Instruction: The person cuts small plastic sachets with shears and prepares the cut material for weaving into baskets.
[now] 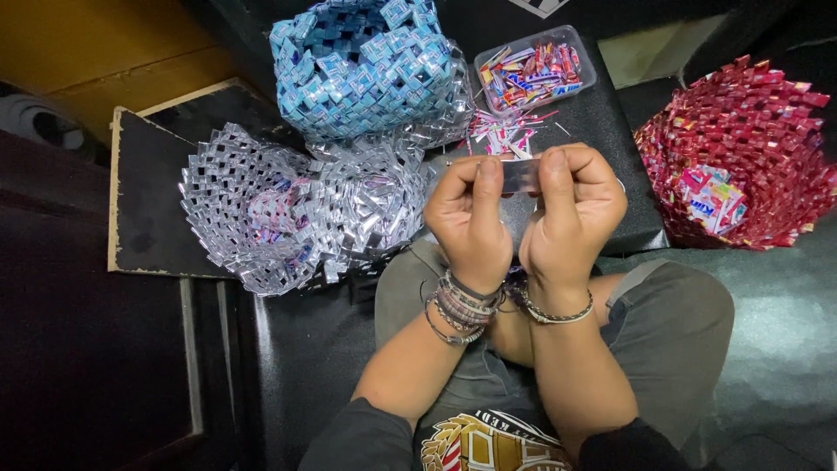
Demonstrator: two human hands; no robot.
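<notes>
Silvery wrapper strip (520, 174) is pinched between left hand (468, 222) and right hand (573, 218), just right of the silver woven basket (288, 218).

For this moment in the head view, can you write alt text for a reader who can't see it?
Seen from above, a seated person's left hand and right hand pinch a small silvery wrapper strip between them. Around them sit a silver woven basket, a blue one, a red one and a clear tub of wrappers.
</notes>
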